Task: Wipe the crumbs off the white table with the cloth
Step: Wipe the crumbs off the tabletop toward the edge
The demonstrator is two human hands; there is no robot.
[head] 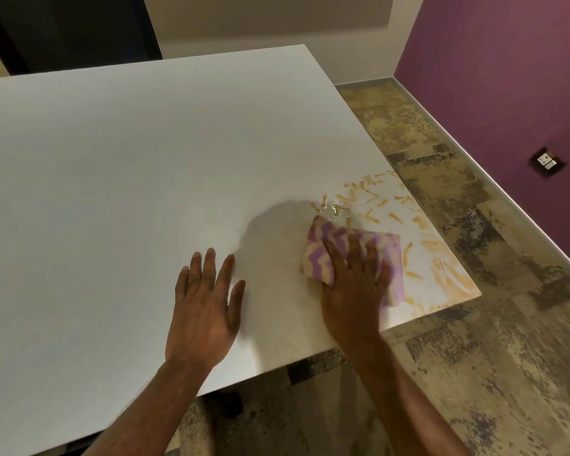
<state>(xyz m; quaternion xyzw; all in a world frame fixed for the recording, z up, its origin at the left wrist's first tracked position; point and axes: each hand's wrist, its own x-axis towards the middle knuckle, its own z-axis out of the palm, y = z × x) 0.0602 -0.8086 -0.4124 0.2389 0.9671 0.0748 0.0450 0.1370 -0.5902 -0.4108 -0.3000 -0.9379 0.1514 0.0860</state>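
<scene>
A folded cloth [329, 248] with purple and cream zigzag stripes lies on the white table [129, 166] near its right front corner. My right hand [352, 284] presses flat on top of the cloth, fingers spread over it. My left hand [208, 301] rests palm down on the bare table to the left of the cloth, fingers apart, holding nothing. Orange smears and wet crumbs [375, 202] streak the table beyond and to the right of the cloth, out to the right edge and the corner [451, 278].
The table's right edge and front edge drop to a mottled beige and grey floor [474, 324]. A purple wall [507, 77] with a socket [546, 160] stands at the right. A dark chair base [227, 403] shows under the front edge.
</scene>
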